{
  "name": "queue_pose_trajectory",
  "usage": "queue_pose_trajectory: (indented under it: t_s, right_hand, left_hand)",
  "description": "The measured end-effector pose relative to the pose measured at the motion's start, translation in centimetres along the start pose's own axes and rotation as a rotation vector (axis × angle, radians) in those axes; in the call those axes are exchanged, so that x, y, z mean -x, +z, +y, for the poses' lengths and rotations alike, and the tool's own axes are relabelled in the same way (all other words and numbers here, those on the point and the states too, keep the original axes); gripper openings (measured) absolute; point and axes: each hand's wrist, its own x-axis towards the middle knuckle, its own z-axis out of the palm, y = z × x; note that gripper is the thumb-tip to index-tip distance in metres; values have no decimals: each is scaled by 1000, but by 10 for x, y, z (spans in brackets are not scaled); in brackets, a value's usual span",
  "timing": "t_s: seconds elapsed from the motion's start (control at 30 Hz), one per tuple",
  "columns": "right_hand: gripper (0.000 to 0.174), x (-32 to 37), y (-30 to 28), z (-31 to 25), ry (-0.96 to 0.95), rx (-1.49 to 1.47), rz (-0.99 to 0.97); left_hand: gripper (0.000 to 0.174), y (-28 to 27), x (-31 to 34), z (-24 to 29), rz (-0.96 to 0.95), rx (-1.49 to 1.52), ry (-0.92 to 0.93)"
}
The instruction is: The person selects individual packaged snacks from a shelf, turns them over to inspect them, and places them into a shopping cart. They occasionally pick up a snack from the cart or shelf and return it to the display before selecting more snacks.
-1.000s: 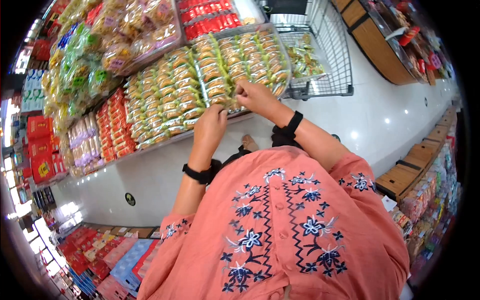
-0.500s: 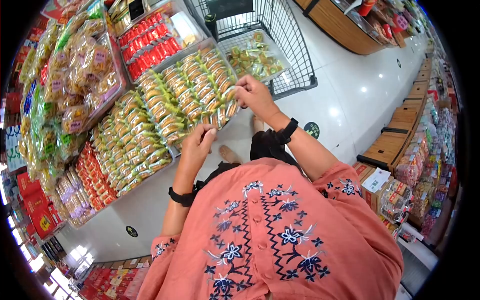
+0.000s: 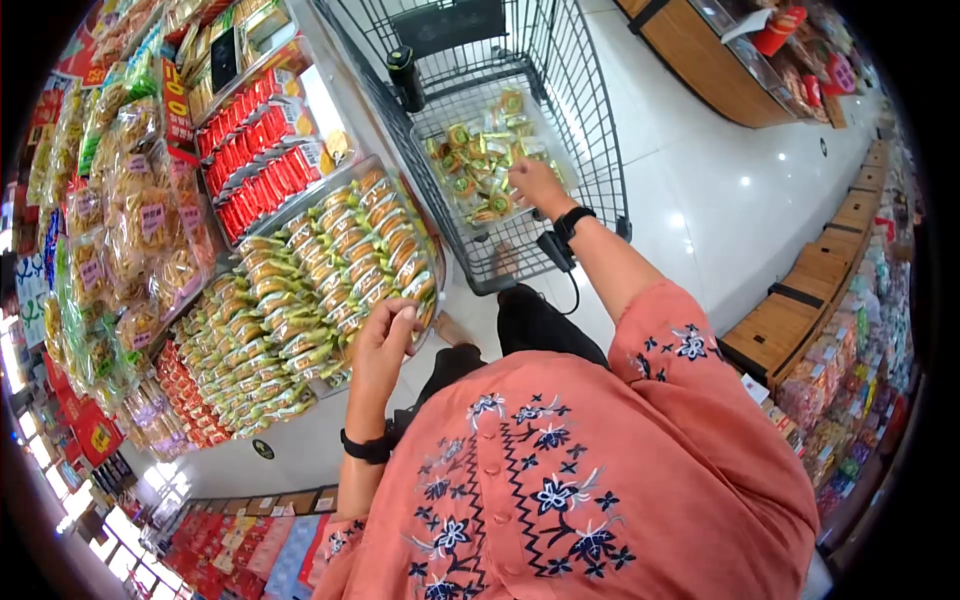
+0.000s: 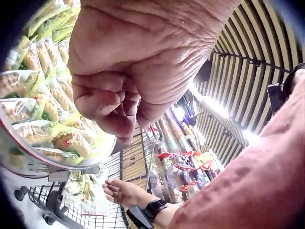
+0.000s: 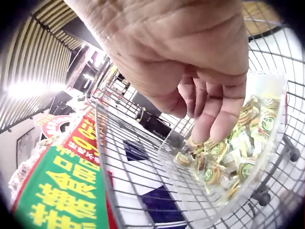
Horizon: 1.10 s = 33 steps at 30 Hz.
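My right hand (image 3: 538,188) hangs over a clear plastic bin (image 5: 271,86) inside the shopping cart (image 3: 585,100). Its fingers point loosely downward, with nothing visible between them. Below them in the bin lies a loose heap of wrapped round biscuits (image 5: 245,169) in clear and green wrappers. At the front corner of the display, my left hand (image 3: 383,338) has its fingers loosely curled beside the thumb; in the left wrist view no item shows in it. Upright rows of similar wrapped biscuits (image 3: 350,240) fill the display trays just beyond that hand.
Red packets (image 3: 265,145) fill a tray behind the biscuits, and bagged snacks (image 3: 145,220) are heaped to the left. A dark bottle (image 3: 403,75) stands at the cart's left side. A wooden counter (image 3: 705,65) lies right of the cart, across white floor.
My right hand has moved from the front corner of the biscuit rows rightward to over the bin in the cart. The left hand stays by the display edge; the view has swung toward the cart.
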Motion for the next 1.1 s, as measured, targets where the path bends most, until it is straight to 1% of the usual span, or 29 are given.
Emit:
queue_pose_trajectory:
  t_s: [0.03, 0.07, 0.1, 0.2, 0.27, 0.33, 0.37, 0.47, 0.5, 0.6, 0.7, 0.8, 0.83, 0.87, 0.93, 0.97, 1.07, 1.1]
  right_hand:
    - [17, -13, 0, 3, -77, 70, -3]
    - [17, -22, -2, 8, 101, -77, -58]
    - [17, -19, -13, -18, 286, -214, -88]
    - [19, -53, -2, -4, 251, -48, -74]
    - [26, -72, 10, 10, 117, 230, -105]
    - [33, -80, 20, 8, -51, 451, -118]
    - [46, -82, 26, 7, 13, 542, -169]
    - [49, -91, 35, -3, 18, 685, -345]
    - [50, -94, 40, -2, 5, 738, -337]
    - [42, -98, 51, 6, -68, 839, -306]
    - [25, -99, 55, 18, -81, 838, -274]
    - [17, -109, 53, 44, -163, 768, -187]
    - [16, -112, 49, 49, -262, 717, -107]
    - [15, -116, 47, 52, -228, 660, -117]
    - [15, -113, 24, 21, -162, 546, -136]
    - [18, -107, 11, 10, -178, 386, -77]
    - [24, -82, -27, -35, 160, -397, -243]
    - [28, -73, -41, -51, 185, -493, -302]
  left_hand:
    - [24, 5, -1, 9, 26, -1, -45]
    - [24, 9, -3, 13, 45, 9, -68]
    - [23, 14, -3, 16, 65, 20, -90]
    - [22, 25, -6, 18, 114, 19, -136]
    - [22, 33, -5, 24, 148, 24, -179]
    - [23, 39, -7, 21, 160, 51, -218]
    - [23, 42, -9, 20, 165, 62, -234]
    - [24, 50, -17, 15, 167, 82, -272]
    - [25, 53, -20, 16, 163, 83, -285]
    - [25, 60, -28, 19, 167, 93, -300]
    - [24, 65, -32, 20, 170, 108, -289]
    - [24, 67, -35, 26, 169, 107, -279]
    - [24, 68, -35, 29, 169, 96, -269]
    - [24, 69, -35, 31, 168, 84, -258]
    - [26, 70, -36, 30, 152, 66, -234]
    - [27, 70, -37, 29, 147, 57, -220]
    - [28, 69, -41, 32, 125, 48, -195]
    - [28, 67, -43, 29, 129, 49, -171]
